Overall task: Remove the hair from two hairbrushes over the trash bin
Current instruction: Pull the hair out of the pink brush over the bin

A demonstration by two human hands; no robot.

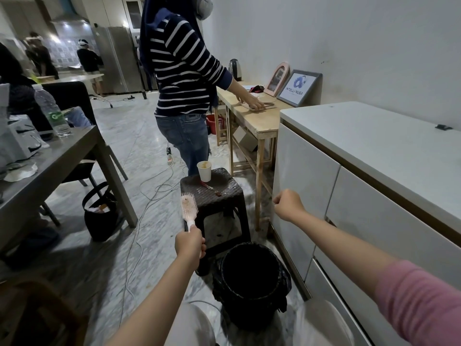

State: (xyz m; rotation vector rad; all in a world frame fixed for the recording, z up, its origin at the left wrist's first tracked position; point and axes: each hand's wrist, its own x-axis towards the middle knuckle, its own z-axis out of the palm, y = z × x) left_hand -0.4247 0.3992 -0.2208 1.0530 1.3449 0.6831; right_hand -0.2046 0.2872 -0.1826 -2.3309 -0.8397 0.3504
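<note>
Your left hand (190, 243) grips the pink hairbrush (189, 208) by its handle, centre frame, beside the trash bin (250, 275). Right hand (287, 203) fisted, contents unclear. Light, stiff plastic; hair probably snags, so pull from the bristle base.

A pale grey marbled floor (139, 136) carried nearly everything. At the centre stood a dark brown woven-pattern plastic stool (213, 193); on its top, toward twelve o'clock, sat a white paper cup (204, 171), and just at its five o'clock lay a thin red-handled tool (210, 188). At six o'clock from the stool, touching or nearly touching its leg, a round bin lined with a black plastic bag (249, 283) stood on the floor. At nine o'clock a black tote bag (99, 213) rested beside a grey table leg, and white cables (149, 196) trailed across the floor between them.
</note>
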